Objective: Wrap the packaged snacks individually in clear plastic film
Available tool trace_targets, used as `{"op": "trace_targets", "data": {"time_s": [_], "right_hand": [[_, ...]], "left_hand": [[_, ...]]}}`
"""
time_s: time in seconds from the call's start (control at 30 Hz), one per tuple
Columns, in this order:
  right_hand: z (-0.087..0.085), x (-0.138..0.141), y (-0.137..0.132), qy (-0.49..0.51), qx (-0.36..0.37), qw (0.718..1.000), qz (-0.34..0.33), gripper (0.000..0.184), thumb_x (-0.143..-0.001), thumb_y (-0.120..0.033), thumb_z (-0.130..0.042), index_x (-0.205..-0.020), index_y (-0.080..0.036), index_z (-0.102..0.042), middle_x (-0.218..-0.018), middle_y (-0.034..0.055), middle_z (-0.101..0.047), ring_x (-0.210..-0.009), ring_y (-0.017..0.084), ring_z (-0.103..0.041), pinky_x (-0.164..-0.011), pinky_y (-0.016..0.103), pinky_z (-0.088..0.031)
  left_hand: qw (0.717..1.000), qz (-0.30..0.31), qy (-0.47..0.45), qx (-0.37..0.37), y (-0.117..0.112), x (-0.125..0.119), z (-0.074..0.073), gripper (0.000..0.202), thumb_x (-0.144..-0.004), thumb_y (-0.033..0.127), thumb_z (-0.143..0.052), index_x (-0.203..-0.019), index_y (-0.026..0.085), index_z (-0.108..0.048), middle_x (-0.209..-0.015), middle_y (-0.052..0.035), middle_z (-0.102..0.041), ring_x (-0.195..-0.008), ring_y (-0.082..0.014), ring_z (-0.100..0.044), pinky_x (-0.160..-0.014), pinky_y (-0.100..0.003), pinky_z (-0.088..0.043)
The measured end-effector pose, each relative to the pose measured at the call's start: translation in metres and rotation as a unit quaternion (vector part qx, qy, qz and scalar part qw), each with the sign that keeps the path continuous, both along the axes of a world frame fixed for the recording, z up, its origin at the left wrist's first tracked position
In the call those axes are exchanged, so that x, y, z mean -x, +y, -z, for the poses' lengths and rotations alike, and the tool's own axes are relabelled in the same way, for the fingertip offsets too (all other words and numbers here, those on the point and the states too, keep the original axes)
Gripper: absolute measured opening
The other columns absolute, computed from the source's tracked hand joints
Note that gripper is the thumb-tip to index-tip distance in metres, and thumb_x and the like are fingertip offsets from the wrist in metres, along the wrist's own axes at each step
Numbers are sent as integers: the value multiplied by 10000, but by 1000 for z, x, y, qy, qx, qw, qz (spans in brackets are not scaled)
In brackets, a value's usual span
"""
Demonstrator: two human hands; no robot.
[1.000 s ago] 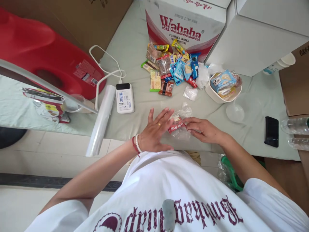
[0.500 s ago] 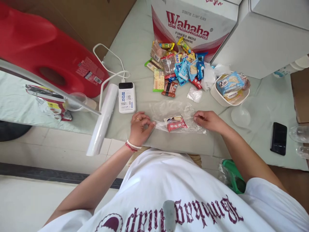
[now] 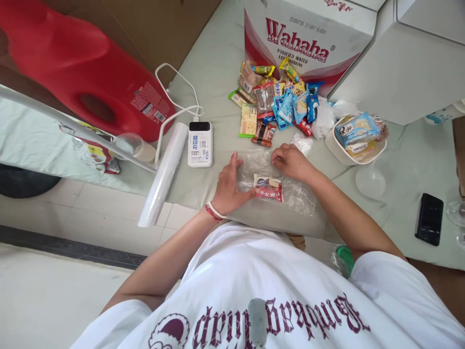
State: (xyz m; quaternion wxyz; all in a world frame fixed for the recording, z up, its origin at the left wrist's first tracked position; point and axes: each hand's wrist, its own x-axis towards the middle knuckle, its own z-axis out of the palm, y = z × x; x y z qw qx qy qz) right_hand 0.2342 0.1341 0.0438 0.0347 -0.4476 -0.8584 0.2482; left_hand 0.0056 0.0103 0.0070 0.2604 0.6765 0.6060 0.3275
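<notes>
A small red and cream snack packet [image 3: 268,188] lies on a crumpled sheet of clear plastic film [image 3: 298,195] in front of me. My left hand [image 3: 231,186] rests at the film's left side with its fingers apart; the thumb tip reaches the packet's left end. At the film's far edge, my right hand [image 3: 290,161] has its fingers curled together in a pinch on the film. A white power bank [image 3: 200,148] with a cable stands left of my left hand, beside a roll of clear film [image 3: 163,174].
Several wrapped snacks [image 3: 265,99] are heaped before the Wahaha carton [image 3: 305,43]. Right of them is a cream tub [image 3: 339,145] of snacks, near a clear round lid [image 3: 370,182] and a black phone [image 3: 429,219]. A big red jug [image 3: 119,82] stands at left.
My right hand has moved from the film's right side to its far edge. My left hand has spread its fingers, its thumb now at the packet. The packet lies more uncovered.
</notes>
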Motion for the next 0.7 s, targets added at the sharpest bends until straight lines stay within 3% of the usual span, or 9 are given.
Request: {"op": "trace_targets", "data": {"time_s": [0.1, 0.17, 0.27, 0.37, 0.53, 0.63, 0.7], "right_hand": [[-17, -4, -10, 79, 4, 997, -25, 182, -926, -207, -563, -1005, -147, -715, -1105, 119, -641, -854, 189, -610, -840, 319, -471], [-29, -5, -23, 84, -2, 994, -65, 219, -976, -227, -510, -1048, -161, -706, -1085, 103, -641, -825, 178, -605, -776, 296, -460], [-37, -4, -55, -2, -36, 987, -156, 296, -1017, -212, -449, -1155, -227, -711, -1045, 76, -653, -835, 191, -593, -705, 291, -415], [-28, -4, -91, -100, -74, 970, -207, 399, -1000, -159, -468, -1312, -297, -675, -1083, 76, -661, -868, 211, -578, -692, 305, -400], [-4, -9, -127, -101, -112, 977, -152, 556, -982, -114, -455, -1488, -319, -558, -1184, 116, -631, -1004, 274, -546, -794, 365, -467], [1, -8, -133, -57, -95, 986, -128, 552, -972, -87, -426, -1448, -302, -605, -1180, 123, -625, -1002, 278, -531, -870, 407, -502], [3, -8, -136, -19, -81, 991, -103, 480, -979, -111, -420, -1357, -266, -672, -1151, 130, -630, -991, 278, -534, -889, 430, -520]], "left_hand": [[995, -49, 42, 70, 11, -3, -1, 1164, -748, 544, -789, -1630, 92, -179, -1343, -210, -637, -1010, -301, -698, -948, -445, -517], [990, -56, 74, 110, 21, -6, -2, 939, -788, 459, -756, -1569, 112, -367, -1091, -122, -740, -906, -281, -709, -842, -387, -528], [985, -28, 120, 122, 29, -5, -3, 433, -837, 361, -681, -1237, 195, -705, -813, -50, -737, -825, -268, -702, -762, -347, -507], [993, -10, 72, 93, 27, 4, -3, 250, -840, 286, -626, -1021, 215, -782, -818, -54, -730, -793, -232, -674, -753, -340, -509], [986, 9, -152, 65, 6, 20, -15, 238, -826, 259, -604, -930, 203, -810, -892, -74, -701, -785, -194, -656, -705, -332, -543], [973, 62, -205, 82, -7, 7, -22, 262, -852, 220, -565, -944, 202, -810, -938, -76, -729, -814, -191, -687, -723, -330, -571], [972, 102, -194, 79, -12, -12, -21, 312, -890, 195, -515, -1014, 204, -801, -990, -73, -753, -879, -192, -708, -815, -341, -588]]}}
